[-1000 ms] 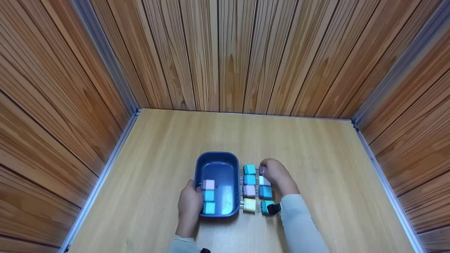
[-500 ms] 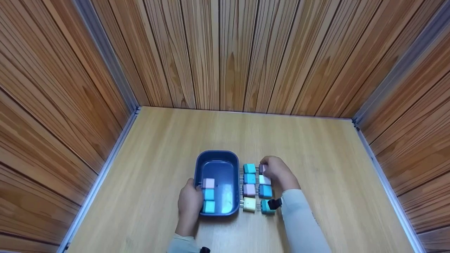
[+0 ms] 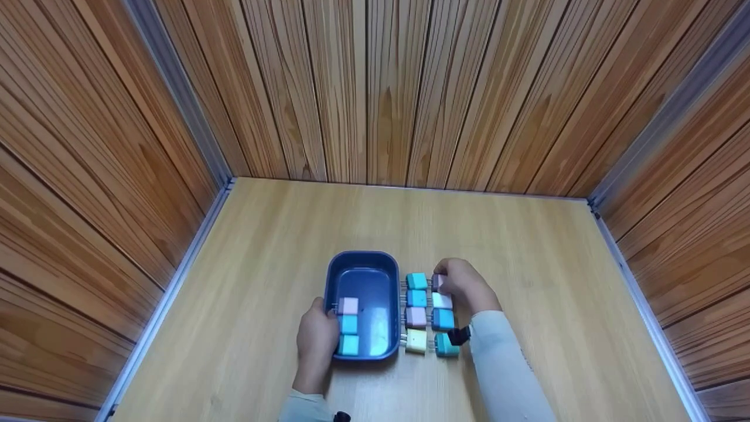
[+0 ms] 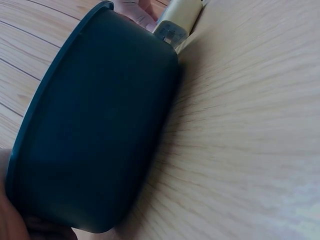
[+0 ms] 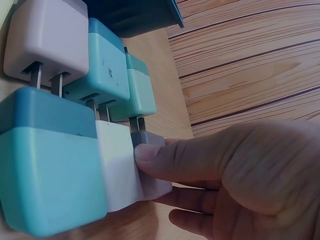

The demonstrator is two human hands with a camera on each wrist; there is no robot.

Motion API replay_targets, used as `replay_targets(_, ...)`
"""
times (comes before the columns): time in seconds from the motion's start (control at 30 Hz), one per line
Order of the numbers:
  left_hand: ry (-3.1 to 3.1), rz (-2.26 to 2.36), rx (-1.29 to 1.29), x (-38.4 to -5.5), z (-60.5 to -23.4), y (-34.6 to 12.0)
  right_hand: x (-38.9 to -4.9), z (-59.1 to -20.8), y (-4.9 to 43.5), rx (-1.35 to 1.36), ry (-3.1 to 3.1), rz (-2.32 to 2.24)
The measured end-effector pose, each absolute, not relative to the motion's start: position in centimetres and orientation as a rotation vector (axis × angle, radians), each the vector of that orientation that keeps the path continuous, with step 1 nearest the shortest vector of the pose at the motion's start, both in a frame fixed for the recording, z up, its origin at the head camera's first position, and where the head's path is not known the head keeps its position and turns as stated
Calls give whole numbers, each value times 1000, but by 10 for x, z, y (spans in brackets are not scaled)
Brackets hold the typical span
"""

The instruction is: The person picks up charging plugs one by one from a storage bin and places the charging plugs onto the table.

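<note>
A dark blue plastic tub sits on the wooden table, and my left hand grips its left wall with the thumb over the rim. In it lie a pink charger and two turquoise-blue chargers along the left side. To the tub's right, more plug chargers stand in two columns, prongs pointing left. My right hand pinches the greyish-purple charger at the far end of the right column, thumb on its near side. A white charger stands right beside it in the right wrist view.
The inner column holds two blue chargers, a pink charger and a yellow charger. Nearer in the outer column are a blue charger and a teal charger. Wood-panelled walls enclose the table.
</note>
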State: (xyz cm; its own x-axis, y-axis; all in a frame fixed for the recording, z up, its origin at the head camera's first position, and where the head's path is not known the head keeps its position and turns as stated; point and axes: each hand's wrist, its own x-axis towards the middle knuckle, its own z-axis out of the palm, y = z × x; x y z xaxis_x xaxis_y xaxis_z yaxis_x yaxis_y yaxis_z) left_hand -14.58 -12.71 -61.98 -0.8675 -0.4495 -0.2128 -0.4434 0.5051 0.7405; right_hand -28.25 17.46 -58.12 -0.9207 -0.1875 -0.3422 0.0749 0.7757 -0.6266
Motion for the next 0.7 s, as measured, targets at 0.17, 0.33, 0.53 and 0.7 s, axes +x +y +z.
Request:
replay_targets(0.17, -2719, -1353, 829, -147, -620, -127, -283, -582, 175, -83, 2586, -932)
replay_targets(0.33, -2727, -1322, 818, -148, -621, -126, -279, -582, 176, -49, 2589, -952)
replay_targets(0.53, -2729, -1330, 818, -148, -620, -126, -269, -582, 177, -89, 2683, -909)
replay_targets(0.7, -2724, -1342, 820, -147, -620, -128, -256, -576, 175, -130, 2773, -901)
